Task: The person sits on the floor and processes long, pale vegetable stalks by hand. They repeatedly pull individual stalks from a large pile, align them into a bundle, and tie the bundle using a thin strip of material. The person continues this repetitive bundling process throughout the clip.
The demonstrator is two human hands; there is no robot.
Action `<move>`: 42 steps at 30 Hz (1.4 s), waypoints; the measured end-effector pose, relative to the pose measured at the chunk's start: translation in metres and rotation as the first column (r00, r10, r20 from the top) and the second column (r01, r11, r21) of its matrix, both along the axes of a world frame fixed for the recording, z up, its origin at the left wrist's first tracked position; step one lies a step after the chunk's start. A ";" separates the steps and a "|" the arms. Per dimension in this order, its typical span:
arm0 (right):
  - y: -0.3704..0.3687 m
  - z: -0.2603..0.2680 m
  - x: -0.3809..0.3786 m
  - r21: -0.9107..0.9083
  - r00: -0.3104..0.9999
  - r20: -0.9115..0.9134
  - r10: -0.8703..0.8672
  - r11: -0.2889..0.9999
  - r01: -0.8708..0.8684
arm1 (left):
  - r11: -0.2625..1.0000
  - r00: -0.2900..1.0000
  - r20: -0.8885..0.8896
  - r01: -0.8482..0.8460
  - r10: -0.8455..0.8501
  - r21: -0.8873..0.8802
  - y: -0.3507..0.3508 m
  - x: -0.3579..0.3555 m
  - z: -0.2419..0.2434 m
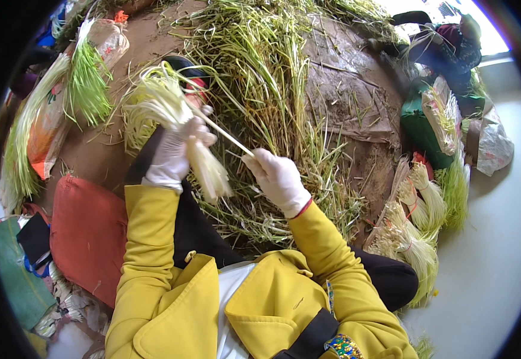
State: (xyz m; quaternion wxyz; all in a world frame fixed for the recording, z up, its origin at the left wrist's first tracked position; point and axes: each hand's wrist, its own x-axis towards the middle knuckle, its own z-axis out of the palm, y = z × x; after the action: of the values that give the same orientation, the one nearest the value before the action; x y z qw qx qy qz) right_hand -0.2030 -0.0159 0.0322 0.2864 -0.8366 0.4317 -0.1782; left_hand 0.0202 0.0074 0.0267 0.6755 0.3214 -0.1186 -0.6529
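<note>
My left hand (173,150), in a white glove, grips a bundle of pale blanched chives (209,172) around its middle. The white stalk ends point down toward me, and the yellow-green leaves droop over the far side of the fist. In my gloved right hand (278,179), a thin white stalk (227,134) is pinched between thumb and fingers; it slants up to the bundle at my left hand. Under and beyond both hands spreads a large heap of untrimmed green chives (260,85), with brownish lower stalks and loose scraps.
Tied bundles of chives (406,242) lie by my right knee. More trimmed chives (88,80) rest on sacks at the far left. A red cushion-like sack (90,229) sits by my left side. Another person (449,49) is at the upper right, near a green sack (422,121).
</note>
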 end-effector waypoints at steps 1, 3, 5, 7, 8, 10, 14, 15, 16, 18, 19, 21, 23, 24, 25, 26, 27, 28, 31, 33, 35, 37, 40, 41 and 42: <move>0.001 0.003 0.005 -0.026 0.998 -0.049 0.042 0.999 -0.044 | 0.983 0.984 -0.034 0.174 -0.176 -0.067 -0.003 -0.011 -0.003; -0.006 0.010 0.009 -0.034 0.962 -0.119 0.244 0.968 -0.250 | 0.967 0.961 -0.162 0.240 -0.224 0.087 -0.006 -0.030 -0.013; -0.019 0.009 0.008 0.125 0.972 0.012 0.233 0.964 -0.233 | 0.974 0.970 -0.158 0.201 -0.184 0.102 -0.006 -0.031 -0.023; -0.034 -0.003 -0.003 0.363 0.920 0.381 0.090 0.901 -0.239 | 0.992 0.954 -0.270 0.119 -0.128 -0.051 -0.003 -0.020 -0.027; -0.045 -0.016 -0.008 0.476 0.926 0.336 -0.174 0.879 -0.007 | 0.997 0.959 -0.277 0.041 -0.058 -0.067 -0.002 -0.013 -0.027; -0.068 -0.043 -0.026 0.131 0.903 -0.229 -0.364 0.908 0.399 | 0.996 0.962 -0.266 0.045 -0.063 -0.072 0.000 -0.007 -0.026; -0.079 -0.076 -0.048 0.279 0.836 -0.513 -0.193 0.884 0.375 | 0.989 0.965 -0.240 0.074 -0.103 -0.127 0.003 -0.011 -0.018; -0.079 -0.073 -0.054 0.435 0.893 -0.408 -0.187 0.820 0.371 | 0.990 0.966 -0.240 0.066 -0.095 -0.125 0.003 -0.011 -0.016; -0.078 -0.067 -0.061 0.395 0.914 -0.279 -0.296 0.832 0.390 | 0.988 0.962 -0.249 0.076 -0.108 -0.135 0.003 -0.013 -0.016; -0.078 -0.045 -0.077 0.480 0.917 0.027 -0.398 0.810 0.337 | 0.980 0.948 -0.288 0.083 -0.133 -0.179 0.001 -0.014 -0.017; -0.078 -0.034 -0.084 0.475 0.865 0.189 -0.465 0.814 0.334 | 0.985 0.950 -0.280 0.101 -0.138 -0.144 0.001 -0.014 -0.018; -0.075 -0.019 -0.086 0.679 0.847 0.219 -0.484 0.699 0.224 | 0.987 0.945 -0.293 0.118 -0.146 -0.112 0.000 -0.014 -0.021; -0.072 -0.009 -0.085 0.787 0.900 0.190 -0.393 0.609 0.100 | 0.980 0.917 -0.357 0.138 -0.180 -0.142 0.000 -0.015 -0.024; -0.069 -0.008 -0.082 0.788 0.880 0.139 -0.454 0.589 0.179 | 0.976 0.911 -0.362 0.145 -0.196 -0.163 0.000 -0.015 -0.024; -0.066 -0.006 -0.079 0.816 0.823 0.339 -0.456 0.578 -0.016 | 0.972 0.908 -0.368 0.140 -0.202 -0.187 0.003 -0.016 -0.025; -0.063 -0.007 -0.074 0.785 0.834 0.395 -0.385 0.613 -0.088 | 0.973 0.920 -0.338 0.144 -0.199 -0.181 0.003 -0.016 -0.025; -0.060 -0.006 -0.072 0.746 0.837 0.443 -0.321 0.649 -0.147 | 0.989 0.937 -0.320 0.113 -0.138 -0.095 0.005 -0.017 -0.025; -0.058 -0.007 -0.065 0.763 0.854 0.418 -0.310 0.630 -0.145 | 0.982 0.926 -0.334 0.148 -0.179 -0.117 0.004 -0.016 -0.025; -0.047 -0.005 -0.054 0.789 0.868 0.376 -0.324 0.603 -0.116 | 0.974 0.894 -0.388 0.199 -0.225 -0.107 0.004 -0.017 -0.026; -0.040 -0.001 -0.043 0.759 0.872 0.416 -0.259 0.627 -0.176 | 0.965 0.925 -0.279 0.237 -0.259 -0.109 0.004 -0.019 -0.027; -0.034 0.003 -0.034 0.737 0.867 0.455 -0.203 0.633 -0.238 | 0.954 0.916 -0.267 0.286 -0.298 -0.085 0.003 -0.023 -0.027; -0.029 0.006 -0.026 0.610 0.913 0.407 -0.012 0.748 -0.262 | 0.970 0.947 -0.221 0.244 -0.234 0.016 0.003 -0.029 -0.027; -0.023 -0.002 -0.015 0.632 0.955 0.295 -0.008 0.752 -0.189 | 0.936 0.944 -0.078 0.328 -0.320 0.131 0.006 -0.035 -0.023; -0.023 -0.008 -0.015 0.645 0.942 0.321 -0.095 0.750 -0.144 | 0.938 0.951 -0.057 0.308 -0.303 0.158 0.006 -0.036 -0.022; -0.022 -0.016 -0.015 0.656 0.918 0.356 -0.176 0.746 -0.111 | 0.950 0.960 -0.054 0.280 -0.275 0.139 0.007 -0.034 -0.020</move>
State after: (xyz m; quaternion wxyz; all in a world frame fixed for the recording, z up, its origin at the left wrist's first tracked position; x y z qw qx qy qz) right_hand -0.2181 -0.0378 0.0163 0.6431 -0.6175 0.4142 -0.1832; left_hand -0.0143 0.0142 0.0063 0.5535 0.3387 -0.1031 -0.7538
